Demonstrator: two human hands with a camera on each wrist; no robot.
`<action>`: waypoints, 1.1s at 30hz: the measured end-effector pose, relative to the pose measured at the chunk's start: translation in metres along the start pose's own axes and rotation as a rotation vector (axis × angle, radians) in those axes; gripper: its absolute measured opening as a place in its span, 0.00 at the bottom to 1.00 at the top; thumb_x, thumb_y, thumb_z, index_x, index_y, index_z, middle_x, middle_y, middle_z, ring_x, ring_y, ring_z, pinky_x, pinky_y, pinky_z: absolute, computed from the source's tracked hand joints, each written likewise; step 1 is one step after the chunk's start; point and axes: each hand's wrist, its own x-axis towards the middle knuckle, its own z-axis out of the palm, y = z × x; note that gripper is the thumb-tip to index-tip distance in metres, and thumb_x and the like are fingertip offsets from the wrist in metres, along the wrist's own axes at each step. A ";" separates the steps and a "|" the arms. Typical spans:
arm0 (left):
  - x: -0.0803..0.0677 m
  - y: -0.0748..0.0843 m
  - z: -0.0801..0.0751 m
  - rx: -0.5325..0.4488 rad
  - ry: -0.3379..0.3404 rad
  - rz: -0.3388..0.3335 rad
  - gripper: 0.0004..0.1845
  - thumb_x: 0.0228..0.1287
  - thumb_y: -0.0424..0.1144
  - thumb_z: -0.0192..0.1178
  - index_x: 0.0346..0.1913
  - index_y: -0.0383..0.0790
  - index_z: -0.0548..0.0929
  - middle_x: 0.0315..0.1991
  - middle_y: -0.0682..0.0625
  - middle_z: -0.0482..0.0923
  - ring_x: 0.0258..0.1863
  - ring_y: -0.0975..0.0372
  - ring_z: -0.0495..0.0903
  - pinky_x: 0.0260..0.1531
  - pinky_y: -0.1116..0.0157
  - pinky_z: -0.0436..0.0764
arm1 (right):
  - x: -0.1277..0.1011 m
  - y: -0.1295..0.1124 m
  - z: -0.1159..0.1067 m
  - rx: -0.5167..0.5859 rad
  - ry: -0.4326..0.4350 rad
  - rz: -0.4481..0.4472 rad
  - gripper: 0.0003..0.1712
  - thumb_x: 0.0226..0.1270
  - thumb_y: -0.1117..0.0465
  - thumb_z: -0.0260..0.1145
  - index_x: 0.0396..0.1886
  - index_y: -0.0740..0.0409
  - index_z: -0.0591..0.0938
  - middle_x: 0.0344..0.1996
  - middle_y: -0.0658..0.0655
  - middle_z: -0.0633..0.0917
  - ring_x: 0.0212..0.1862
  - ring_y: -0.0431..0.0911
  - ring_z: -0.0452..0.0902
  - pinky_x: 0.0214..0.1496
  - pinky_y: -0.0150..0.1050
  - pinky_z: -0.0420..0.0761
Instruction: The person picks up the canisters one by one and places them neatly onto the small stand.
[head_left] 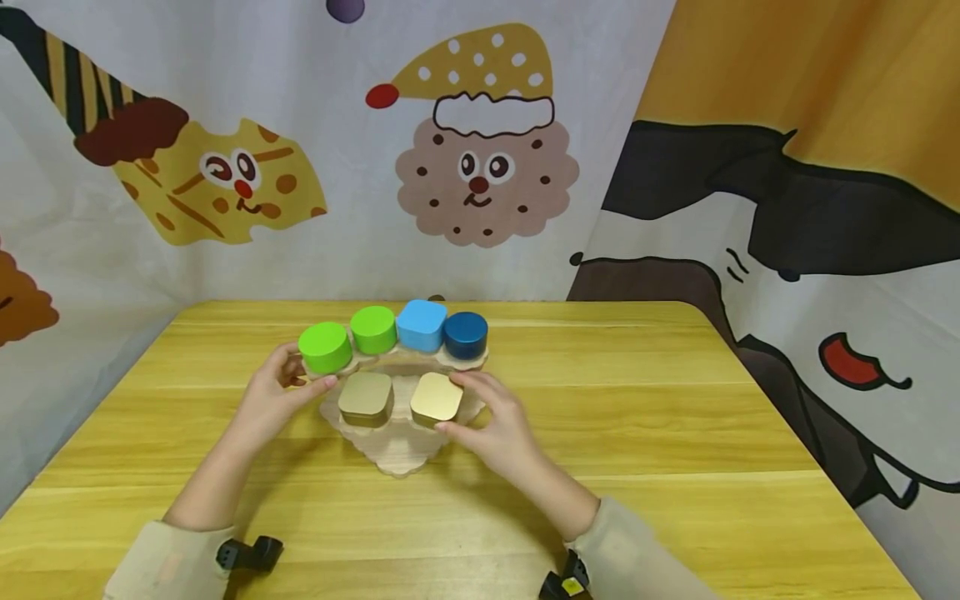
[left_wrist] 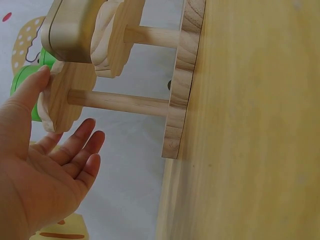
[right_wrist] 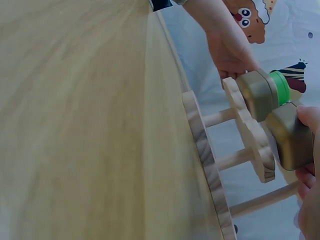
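A tiered wooden stand (head_left: 397, 457) sits mid-table. Its back tier carries two green cylinders (head_left: 326, 347), a light blue block (head_left: 422, 325) and a dark blue cylinder (head_left: 466, 334). Two tan rounded blocks lie on the front tier. My right hand (head_left: 480, 410) pinches the right tan block (head_left: 436, 397) between thumb and fingers, which also shows as the tan block (right_wrist: 292, 137) in the right wrist view. My left hand (head_left: 285, 390) is at the stand's left end, below the nearest green cylinder. There my left hand (left_wrist: 47, 165) has its thumb against the wooden tier (left_wrist: 62, 97), fingers loose and holding nothing.
The yellow wooden table (head_left: 675, 417) spreads out on both sides of the stand. A cloth backdrop (head_left: 480, 167) with cartoon figures hangs close behind its far edge. Thin dowels (left_wrist: 125, 102) join the stand's tiers to its base (left_wrist: 181, 80).
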 end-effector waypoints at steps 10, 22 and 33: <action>-0.001 0.004 -0.001 0.000 -0.007 -0.028 0.32 0.62 0.40 0.66 0.64 0.31 0.65 0.46 0.40 0.78 0.42 0.65 0.74 0.40 0.71 0.71 | -0.002 -0.001 0.012 0.012 0.021 0.025 0.36 0.46 0.60 0.80 0.58 0.64 0.78 0.56 0.53 0.78 0.58 0.47 0.72 0.61 0.43 0.69; -0.001 0.006 -0.001 0.006 -0.016 -0.032 0.33 0.62 0.41 0.66 0.65 0.31 0.65 0.46 0.39 0.78 0.42 0.65 0.73 0.40 0.71 0.71 | -0.003 -0.006 0.021 0.005 0.077 0.044 0.36 0.49 0.60 0.79 0.58 0.65 0.77 0.56 0.54 0.77 0.59 0.48 0.72 0.62 0.45 0.69; -0.002 0.005 -0.001 0.013 -0.010 -0.044 0.33 0.62 0.38 0.66 0.66 0.32 0.64 0.47 0.39 0.78 0.41 0.66 0.73 0.40 0.70 0.71 | -0.004 -0.009 0.022 -0.027 0.073 0.112 0.36 0.50 0.57 0.78 0.59 0.62 0.77 0.57 0.52 0.77 0.59 0.47 0.71 0.61 0.45 0.69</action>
